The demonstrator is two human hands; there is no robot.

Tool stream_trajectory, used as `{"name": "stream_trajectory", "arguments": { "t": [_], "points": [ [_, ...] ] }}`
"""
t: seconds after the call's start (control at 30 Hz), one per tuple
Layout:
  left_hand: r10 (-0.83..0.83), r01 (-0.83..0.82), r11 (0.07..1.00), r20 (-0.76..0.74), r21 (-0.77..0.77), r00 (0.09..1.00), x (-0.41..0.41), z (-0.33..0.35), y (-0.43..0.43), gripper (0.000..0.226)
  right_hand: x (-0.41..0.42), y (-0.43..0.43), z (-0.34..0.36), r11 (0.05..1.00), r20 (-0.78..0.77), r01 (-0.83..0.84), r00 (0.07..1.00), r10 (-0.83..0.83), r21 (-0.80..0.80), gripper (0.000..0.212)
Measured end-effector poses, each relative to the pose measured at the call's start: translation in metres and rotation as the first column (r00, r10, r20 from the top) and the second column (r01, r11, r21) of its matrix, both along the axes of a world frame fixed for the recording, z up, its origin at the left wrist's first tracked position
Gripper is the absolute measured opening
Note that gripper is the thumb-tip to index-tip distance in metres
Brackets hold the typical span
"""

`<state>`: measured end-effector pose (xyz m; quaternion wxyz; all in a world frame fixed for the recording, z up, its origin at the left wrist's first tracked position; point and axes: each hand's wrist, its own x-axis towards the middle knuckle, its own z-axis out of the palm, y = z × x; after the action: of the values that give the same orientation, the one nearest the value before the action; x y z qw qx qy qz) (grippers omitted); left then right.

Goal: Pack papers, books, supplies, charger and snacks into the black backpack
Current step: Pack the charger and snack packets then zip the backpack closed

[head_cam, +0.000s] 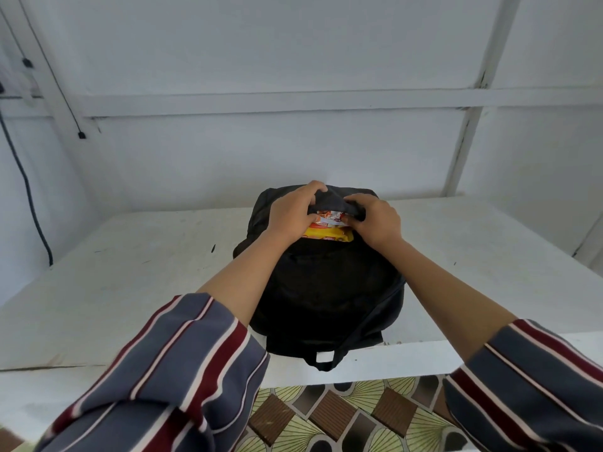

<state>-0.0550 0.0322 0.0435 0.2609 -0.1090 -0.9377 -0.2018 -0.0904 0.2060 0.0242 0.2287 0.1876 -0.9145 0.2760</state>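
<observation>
Backpack: I see the black backpack (326,288) lying flat on the white desk (130,272), midway between its left and right edges. The bag's carry loop hangs over the near edge and its mouth points toward the far edge.
Snacks: Two snack packets (328,234), one yellow and one orange and white, show in the mouth of the bag. They are partly inside and partly under a fold of black fabric.
Left hand: My left hand (293,212) is at the left side of the mouth, its fingers (315,188) curled over the fabric fold and gripping it.
Right hand: My right hand (377,221) is at the right side of the mouth, its fingers (354,202) curled and pinching the same fabric, just beside the packets.
Progress: I judge the packing to be near its end. The bag looks full and no papers, books, supplies or charger lie on the desk, though I cannot see inside to confirm they are in there.
Left to do: As I read it, the snacks need tucking fully in and the mouth needs closing. I cannot make out a zip.
Edges: The bag reaches the near edge. Its far end sits close to the far edge and the white wall (293,151).
Open room: Bare desk lies to the left and right of the bag. A dark cable (29,197) hangs on the wall past the left edge, well apart from my hands.
</observation>
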Motion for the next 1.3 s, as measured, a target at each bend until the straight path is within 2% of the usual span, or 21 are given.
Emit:
{"name": "stream_trajectory", "arguments": {
  "t": [0.1,0.2,0.3,0.4,0.53,0.73,0.8,0.9,0.97,1.07,1.1,1.13,1.2,1.27,1.3],
  "points": [
    [-0.008,0.008,1.0,-0.03,0.001,1.0,-0.005,-0.003,-0.002,0.038,-0.002,-0.003,0.0,1.0,-0.026,0.011,1.0,-0.011,-0.018,0.036],
    [-0.105,0.105,0.994,-0.006,0.023,0.994,-0.008,-0.006,-0.008,0.038,-0.003,0.003,-0.001,0.998,-0.021,-0.054,0.998,0.053,-0.025,0.04],
    [-0.184,0.184,0.983,-0.014,0.003,0.983,-0.007,-0.008,-0.013,0.041,-0.001,0.011,0.0,0.99,0.026,-0.142,0.99,0.142,-0.016,0.051],
    [-0.192,0.191,0.98,-0.01,-0.048,0.981,-0.005,-0.011,-0.017,0.039,0.004,0.017,0.001,0.976,0.086,-0.216,0.972,0.217,-0.023,0.058],
    [-0.197,0.203,0.968,0.051,-0.147,0.979,-0.002,-0.009,-0.022,0.036,0.008,0.023,0.0,0.965,0.206,-0.259,0.943,0.262,-0.042,0.048],
    [-0.147,0.203,0.92,0.185,-0.336,0.972,0.004,-0.012,-0.03,0.039,0.005,0.027,-0.011,0.933,0.238,-0.311,0.934,0.265,0.182,0.043],
    [-0.134,0.185,0.922,0.168,-0.341,0.977,0.006,-0.015,-0.029,0.039,0.006,0.027,-0.012,0.923,0.212,-0.292,0.947,0.242,0.252,0.044],
    [-0.116,0.139,0.941,0.092,-0.308,0.989,0.009,-0.015,-0.023,0.035,0.01,0.024,-0.009,0.934,0.134,-0.281,0.957,0.256,0.221,0.041],
    [-0.084,0.094,0.942,0.043,-0.321,0.996,0.01,-0.015,-0.018,0.033,0.012,0.021,-0.007,0.923,0.093,-0.281,0.96,0.266,0.263,0.041],
    [-0.054,0.059,0.953,0.022,-0.296,0.998,0.011,-0.018,-0.013,0.034,0.013,0.018,-0.005,0.887,0.131,-0.276,0.961,0.244,0.37,0.045],
    [-0.049,0.056,0.964,0.034,-0.259,0.998,0.011,-0.018,-0.012,0.034,0.014,0.019,-0.004,0.895,0.171,-0.293,0.954,0.248,0.337,0.045],
    [-0.052,0.063,0.974,0.059,-0.217,0.997,0.012,-0.017,-0.012,0.036,0.015,0.02,-0.003,0.917,0.226,-0.32,0.937,0.268,0.238,0.045],
    [-0.086,0.109,0.98,0.142,-0.165,0.986,0.013,-0.014,-0.014,0.043,0.02,0.023,0.0,0.94,0.267,-0.322,0.902,0.34,-0.111,0.042],
    [-0.119,0.149,0.978,0.198,-0.148,0.973,0.014,-0.011,-0.016,0.045,0.022,0.028,0.003,0.893,0.231,-0.194,0.924,0.306,-0.406,0.038],
    [-0.126,0.154,0.979,0.198,-0.136,0.972,0.014,-0.011,-0.016,0.044,0.022,0.032,0.005,0.882,0.239,-0.117,0.939,0.248,-0.457,0.038]
  ]
}}
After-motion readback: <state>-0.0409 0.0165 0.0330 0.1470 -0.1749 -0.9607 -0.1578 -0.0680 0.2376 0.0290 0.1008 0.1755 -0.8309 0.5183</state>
